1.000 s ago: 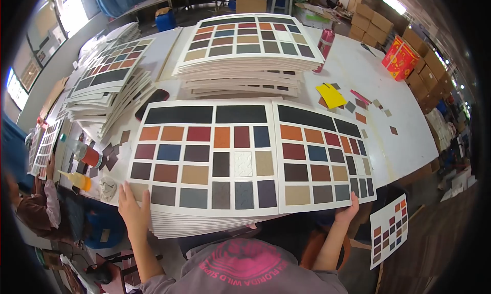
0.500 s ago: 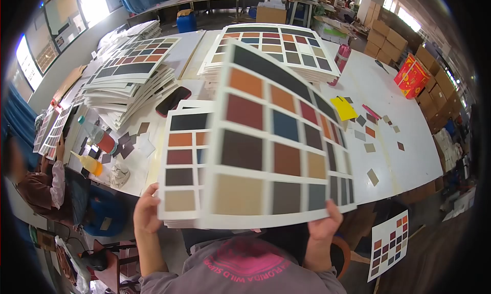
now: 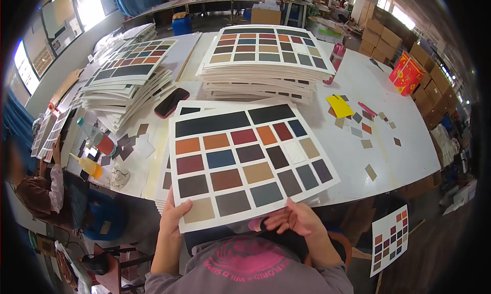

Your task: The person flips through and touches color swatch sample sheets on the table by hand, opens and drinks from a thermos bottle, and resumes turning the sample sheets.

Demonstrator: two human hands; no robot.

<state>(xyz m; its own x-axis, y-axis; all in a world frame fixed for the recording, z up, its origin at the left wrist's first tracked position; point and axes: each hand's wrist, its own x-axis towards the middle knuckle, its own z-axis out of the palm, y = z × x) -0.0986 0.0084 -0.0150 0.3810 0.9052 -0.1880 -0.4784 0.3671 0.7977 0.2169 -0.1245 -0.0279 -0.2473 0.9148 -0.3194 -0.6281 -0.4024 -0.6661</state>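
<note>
A white swatch board [image 3: 240, 163] with rows of coloured rectangles is tilted over a stack of similar boards at the table's front edge. My left hand [image 3: 176, 212] grips its lower left corner, thumb on top and fingers hidden beneath. Near the lower right edge, my right hand [image 3: 296, 220] has its fingers spread, its thumb by the board's edge; no grip shows. Behind the board stands a tall stack of boards [image 3: 261, 71]. Another, uneven stack [image 3: 125, 84] is at the left, with a black phone [image 3: 172, 102] between the two.
On the left are a clear bottle with red liquid [image 3: 97, 136], a yellow glue bottle [image 3: 88, 166] and dark swatches. A yellow pad [image 3: 339, 105], loose swatches, a pink bottle [image 3: 335, 62] and a red box [image 3: 407, 74] lie right. A co-worker [image 3: 43, 191] sits far left.
The single large board, raised and held by both hands half a second ago, has come down and tilted over the stack. My right hand has moved left and its fingers have spread.
</note>
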